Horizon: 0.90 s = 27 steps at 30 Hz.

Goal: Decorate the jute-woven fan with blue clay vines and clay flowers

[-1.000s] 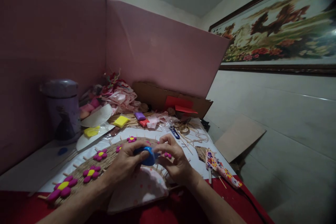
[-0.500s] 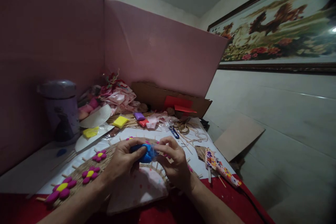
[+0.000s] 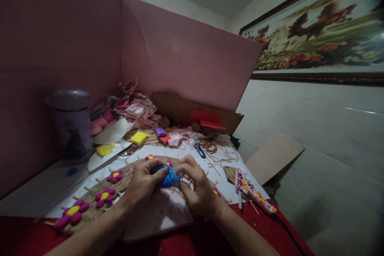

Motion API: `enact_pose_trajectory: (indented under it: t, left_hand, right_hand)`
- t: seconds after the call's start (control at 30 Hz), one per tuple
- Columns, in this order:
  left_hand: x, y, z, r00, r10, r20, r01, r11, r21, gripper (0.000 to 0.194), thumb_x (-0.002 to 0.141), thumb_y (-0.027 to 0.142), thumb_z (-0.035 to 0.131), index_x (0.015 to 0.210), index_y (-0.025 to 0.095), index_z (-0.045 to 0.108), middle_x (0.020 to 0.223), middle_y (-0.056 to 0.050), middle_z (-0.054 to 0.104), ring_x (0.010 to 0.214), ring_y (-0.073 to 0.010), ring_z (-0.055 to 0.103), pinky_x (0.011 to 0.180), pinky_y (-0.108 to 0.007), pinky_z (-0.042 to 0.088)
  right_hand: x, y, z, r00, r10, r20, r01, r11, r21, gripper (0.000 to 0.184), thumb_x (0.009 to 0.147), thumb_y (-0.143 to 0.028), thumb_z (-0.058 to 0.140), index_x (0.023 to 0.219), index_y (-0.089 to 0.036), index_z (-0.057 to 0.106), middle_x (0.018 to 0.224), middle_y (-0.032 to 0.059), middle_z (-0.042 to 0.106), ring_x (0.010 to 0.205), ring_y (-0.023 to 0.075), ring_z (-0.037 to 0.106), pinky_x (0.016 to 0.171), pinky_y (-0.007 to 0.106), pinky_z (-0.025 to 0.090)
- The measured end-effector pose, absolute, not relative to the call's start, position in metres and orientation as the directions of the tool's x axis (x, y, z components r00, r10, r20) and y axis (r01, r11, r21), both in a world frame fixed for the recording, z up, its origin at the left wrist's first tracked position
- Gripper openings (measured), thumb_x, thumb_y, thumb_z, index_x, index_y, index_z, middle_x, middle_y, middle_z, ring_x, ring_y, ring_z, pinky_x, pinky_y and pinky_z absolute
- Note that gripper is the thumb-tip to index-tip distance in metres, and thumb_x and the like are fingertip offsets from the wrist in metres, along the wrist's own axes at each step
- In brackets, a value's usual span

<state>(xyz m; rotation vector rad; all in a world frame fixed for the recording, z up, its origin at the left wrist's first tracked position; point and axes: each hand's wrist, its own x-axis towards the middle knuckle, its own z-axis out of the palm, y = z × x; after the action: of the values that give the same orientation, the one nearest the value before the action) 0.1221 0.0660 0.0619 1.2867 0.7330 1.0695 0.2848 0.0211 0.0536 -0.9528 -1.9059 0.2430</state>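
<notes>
My left hand (image 3: 147, 184) is closed around a packet of blue clay (image 3: 165, 177) in clear plastic, its thumb pressing on top. At the packet's right end my right hand (image 3: 196, 186) has its fingers bent together on the crinkled plastic wrapper (image 3: 177, 177). Below the hands lies a curved piece wound with twine (image 3: 126, 182), short sticks poking out along its edge. Clay flowers with magenta petals and yellow centres, such as one flower (image 3: 104, 196), sit on it. A pale spotted cloth-like panel (image 3: 159, 218) fills its inner curve, partly hidden by my hands.
Behind are yellow (image 3: 139, 138) and purple clay packets (image 3: 160, 131), a blue cutter (image 3: 199, 151) and pink fabric (image 3: 138, 110). A lilac canister (image 3: 72, 128) stands left. At right lies a flower-patterned tool (image 3: 255, 194) with a black cord. Pink boards (image 3: 186, 56) wall the table.
The right fingers have shifted slightly at the wrapper's end, and the blue clay packet looks rounder and more bulged. My left hand keeps its grip. The view has shifted a little.
</notes>
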Motion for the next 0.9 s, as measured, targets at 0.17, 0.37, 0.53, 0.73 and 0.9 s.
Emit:
enact_pose_trajectory:
  t: [0.17,0.37,0.53,0.73,0.9]
  left_hand:
    - [0.123,0.068,0.062,0.406,0.912,0.062,-0.156,0.002,0.988,0.034,0.060,0.045,0.072,0.070,0.015,0.061,0.047,0.005,0.050,0.037,-0.0057,0.037,0.035,-0.018,0.026]
    - [0.120,0.075,0.057,0.402,0.913,0.064,-0.135,-0.009,0.991,0.032,0.061,0.044,0.072,0.071,0.015,0.061,0.051,0.005,0.053,0.039,-0.0054,0.039,0.038,-0.017,0.027]
    - [0.120,0.081,0.049,0.373,0.924,0.079,-0.116,-0.038,0.993,0.026,0.062,0.038,0.072,0.071,0.015,0.063,0.061,0.001,0.059,0.053,-0.0085,0.048,0.050,-0.019,0.035]
    - [0.122,0.080,0.047,0.391,0.914,0.105,-0.097,-0.073,0.993,0.024,0.060,0.036,0.072,0.069,0.016,0.064,0.068,-0.002,0.062,0.064,-0.0143,0.054,0.060,-0.024,0.041]
    - [0.121,0.081,0.047,0.411,0.910,0.051,-0.076,-0.022,0.997,0.027,0.058,0.037,0.072,0.069,0.015,0.062,0.063,-0.002,0.061,0.063,-0.0168,0.055,0.060,-0.027,0.041]
  right_hand:
    - [0.286,0.020,0.052,-0.183,0.626,0.758,0.612,0.676,-0.410,0.013,0.073,-0.016,0.058,0.086,-0.017,0.056,0.088,0.0052,0.049,0.085,0.0194,0.050,0.074,0.033,0.043]
    - [0.293,0.025,0.051,-0.151,0.606,0.781,0.596,0.686,-0.417,0.017,0.079,-0.016,0.061,0.096,-0.019,0.063,0.089,0.0048,0.050,0.085,0.0172,0.052,0.074,0.031,0.046]
    - [0.297,0.024,0.053,-0.309,0.533,0.788,0.590,0.757,-0.281,0.031,0.082,-0.010,0.056,0.111,-0.020,0.061,0.097,0.0087,0.057,0.092,0.0192,0.055,0.077,0.033,0.049]
    - [0.292,0.025,0.049,-0.313,0.487,0.816,0.627,0.751,-0.207,0.018,0.084,-0.015,0.057,0.100,-0.019,0.065,0.086,0.0080,0.065,0.080,0.0179,0.058,0.069,0.032,0.050]
    - [0.288,0.025,0.052,-0.343,0.466,0.816,0.601,0.776,-0.191,0.019,0.086,-0.013,0.054,0.098,-0.022,0.066,0.089,0.0059,0.070,0.081,0.0152,0.062,0.072,0.030,0.051]
